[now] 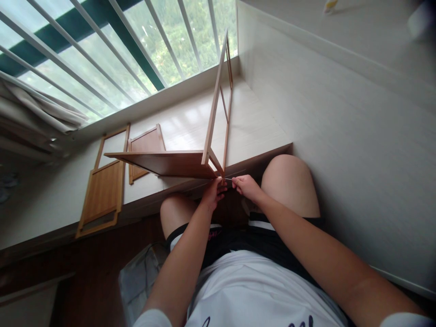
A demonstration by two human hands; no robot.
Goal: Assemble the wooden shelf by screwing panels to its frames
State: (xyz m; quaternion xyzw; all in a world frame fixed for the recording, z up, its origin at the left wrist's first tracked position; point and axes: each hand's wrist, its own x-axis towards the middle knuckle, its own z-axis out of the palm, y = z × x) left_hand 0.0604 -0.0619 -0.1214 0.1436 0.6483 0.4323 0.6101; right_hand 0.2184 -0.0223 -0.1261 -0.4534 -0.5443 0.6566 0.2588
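Pale, smooth window ledge carried everything on my feed. An open brown rectangular wooden frame stood on it, meeting a solid reddish-brown wooden panel at an angle; I judged their shared corner sat at the ledge's front edge so both hands could reach it. A honey-brown wooden panel with open ends and a smaller brown wooden panel lay to the left, probably parked clear. Left hand: thumb and forefinger pinching that corner, seemingly to steady it, other fingers loosely spread. Right hand: fingertips pinching a thin, pale rod, aimed at the corner. I couldn't make out the rod's tip, nor whether it entered the wood.
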